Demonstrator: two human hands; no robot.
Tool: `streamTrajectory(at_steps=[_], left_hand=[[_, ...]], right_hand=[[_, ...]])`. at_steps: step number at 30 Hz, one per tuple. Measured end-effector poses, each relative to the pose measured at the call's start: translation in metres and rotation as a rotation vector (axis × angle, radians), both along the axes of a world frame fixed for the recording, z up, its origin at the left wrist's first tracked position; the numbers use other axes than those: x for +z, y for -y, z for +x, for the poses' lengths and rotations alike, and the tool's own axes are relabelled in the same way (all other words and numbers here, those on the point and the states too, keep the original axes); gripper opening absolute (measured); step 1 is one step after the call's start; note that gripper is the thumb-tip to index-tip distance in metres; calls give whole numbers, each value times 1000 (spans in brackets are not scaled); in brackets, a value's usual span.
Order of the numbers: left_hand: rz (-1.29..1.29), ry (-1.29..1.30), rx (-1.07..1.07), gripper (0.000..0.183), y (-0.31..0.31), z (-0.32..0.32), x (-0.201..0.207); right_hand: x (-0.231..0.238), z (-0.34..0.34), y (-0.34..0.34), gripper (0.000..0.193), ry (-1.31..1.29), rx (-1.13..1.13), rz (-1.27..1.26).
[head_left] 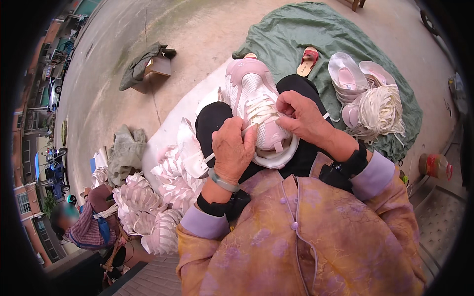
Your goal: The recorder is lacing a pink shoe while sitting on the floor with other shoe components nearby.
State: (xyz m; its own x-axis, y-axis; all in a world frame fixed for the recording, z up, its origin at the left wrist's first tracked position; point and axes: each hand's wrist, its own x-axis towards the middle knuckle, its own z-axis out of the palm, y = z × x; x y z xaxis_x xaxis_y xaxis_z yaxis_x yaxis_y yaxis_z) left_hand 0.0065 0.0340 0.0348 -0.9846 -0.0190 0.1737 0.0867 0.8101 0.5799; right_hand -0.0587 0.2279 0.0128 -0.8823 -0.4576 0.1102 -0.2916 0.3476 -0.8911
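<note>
Landmark: pink shoe [254,106], lying on the lap, toe pointing away. Far left of shoe, a seated person [84,222]; nearer, stacked white shoes [148,197]. Left hand [233,148] at shoe's near-left side, fingers curled, seemingly pinching a white lace [247,129]. Right hand [301,116] on shoe's right, fingertips pressed together on the lacing. Right of shoe: lace bundle [380,111] on green cloth [296,34].

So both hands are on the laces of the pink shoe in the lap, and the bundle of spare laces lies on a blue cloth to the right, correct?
Not quite: the cloth is green, not blue, as the head view shows. The rest holds: the left hand and right hand are on the laces of the pink shoe in the lap, and the bundle of spare laces lies on that cloth to the right.
</note>
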Motion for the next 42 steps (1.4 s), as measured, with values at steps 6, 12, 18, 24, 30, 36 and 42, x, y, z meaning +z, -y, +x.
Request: streamTrajectory(at_steps=[6,12,18,24,30,36,42], left_hand=[[103,228,-173,16,-7,-3,22],[-8,51,-418,14,-23,18,40],[-10,55,-294,12,-6,15,45],[220,21,-287,5,-3,8,86],[619,178,-202,7,11,-5,120],[852,195,-111,10,21,5,123],[629,-271,-235,16,8,28,151]], right_hand=[[3,-5,0,29,178,-40,10],[-1,-4,-1,27,239,-3,-26],[0,-1,-3,29,218,-29,-68],[19,-10,-1,22,-57,159,-131],[54,-11,18,31,289,458,-264],[104,-19,-6,38,355,517,-356],[62,-31,8,46,317,443,-347]])
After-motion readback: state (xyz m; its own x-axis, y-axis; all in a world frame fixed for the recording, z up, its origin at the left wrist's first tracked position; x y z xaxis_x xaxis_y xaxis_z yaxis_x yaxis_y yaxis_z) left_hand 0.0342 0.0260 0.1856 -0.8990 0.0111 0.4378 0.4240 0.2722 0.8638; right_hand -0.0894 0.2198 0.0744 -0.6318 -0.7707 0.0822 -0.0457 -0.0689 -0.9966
